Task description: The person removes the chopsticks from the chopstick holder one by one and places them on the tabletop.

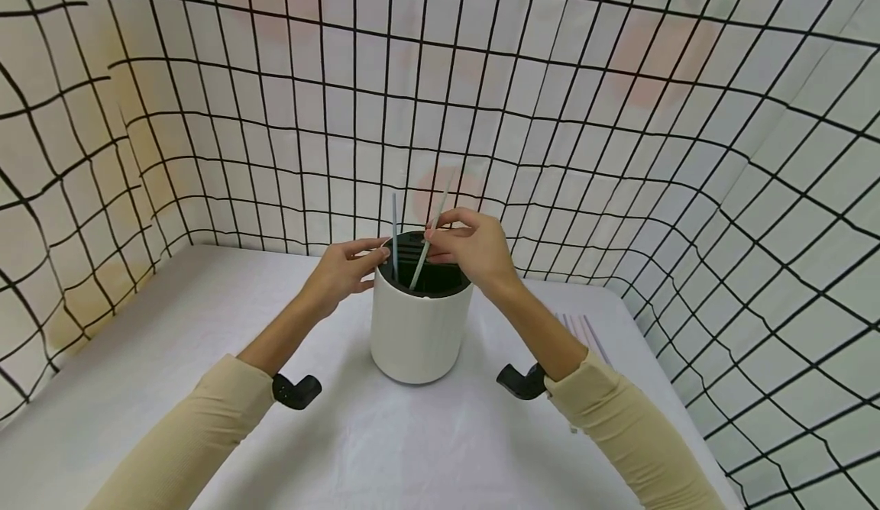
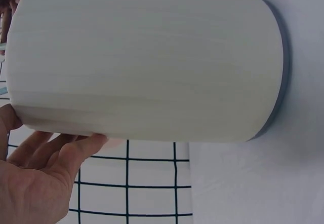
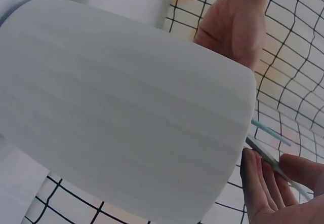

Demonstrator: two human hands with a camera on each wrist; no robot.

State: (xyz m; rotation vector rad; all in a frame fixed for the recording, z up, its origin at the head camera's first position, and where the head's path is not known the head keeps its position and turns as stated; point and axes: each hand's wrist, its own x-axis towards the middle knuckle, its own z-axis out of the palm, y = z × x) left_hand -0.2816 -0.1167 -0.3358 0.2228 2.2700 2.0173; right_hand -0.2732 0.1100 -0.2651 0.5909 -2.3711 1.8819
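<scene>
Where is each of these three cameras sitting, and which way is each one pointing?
Head: worn on the head, looking forward and down at the white container on the table; both forearms, the left hand and the right hand show.
Left wrist: beside the container's wall, looking along it; only the left hand's fingers show.
Right wrist: close against the container, facing the mesh wall; right fingertips pinch a straw, the left hand beyond.
Shared: all three show the container.
</scene>
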